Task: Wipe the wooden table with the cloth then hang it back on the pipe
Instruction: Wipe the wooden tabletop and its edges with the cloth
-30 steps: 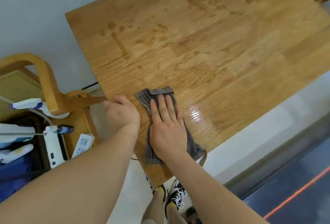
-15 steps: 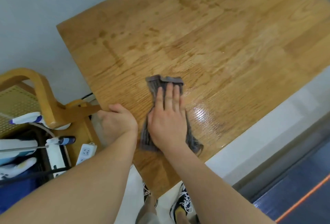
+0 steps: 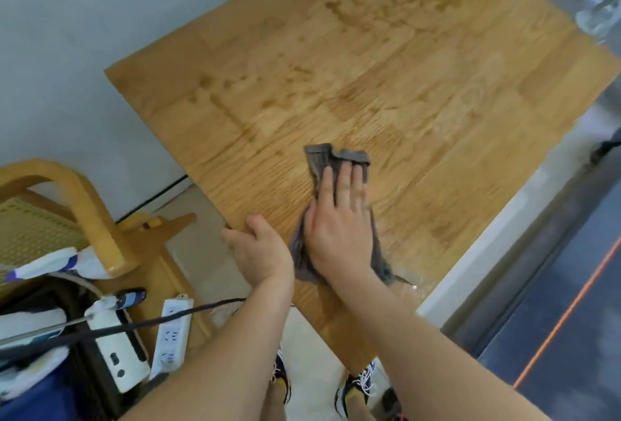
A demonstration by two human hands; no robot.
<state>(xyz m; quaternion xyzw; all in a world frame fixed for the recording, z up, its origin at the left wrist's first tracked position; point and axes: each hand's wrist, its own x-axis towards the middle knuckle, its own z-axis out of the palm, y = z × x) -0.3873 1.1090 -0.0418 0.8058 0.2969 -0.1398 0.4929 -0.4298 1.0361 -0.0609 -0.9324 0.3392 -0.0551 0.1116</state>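
A grey cloth (image 3: 322,160) lies flat on the wooden table (image 3: 420,84), near its front left part. My right hand (image 3: 336,222) presses on the cloth with straight fingers, covering its middle. My left hand (image 3: 260,249) grips the table's left edge, thumb on top and fingers curled under. Damp streaks and blotches mark the wood farther out. No pipe is in view.
A wooden chair (image 3: 77,205) with a woven seat stands left of the table, holding spray bottles (image 3: 50,264), a white power strip (image 3: 173,333) and a black cable. A glass (image 3: 601,17) sits at the table's far right edge. My shoes (image 3: 356,387) show below.
My right hand has pushed the cloth forward and to the right across the wood, away from the near edge. My left hand has kept its grip on the table's edge.
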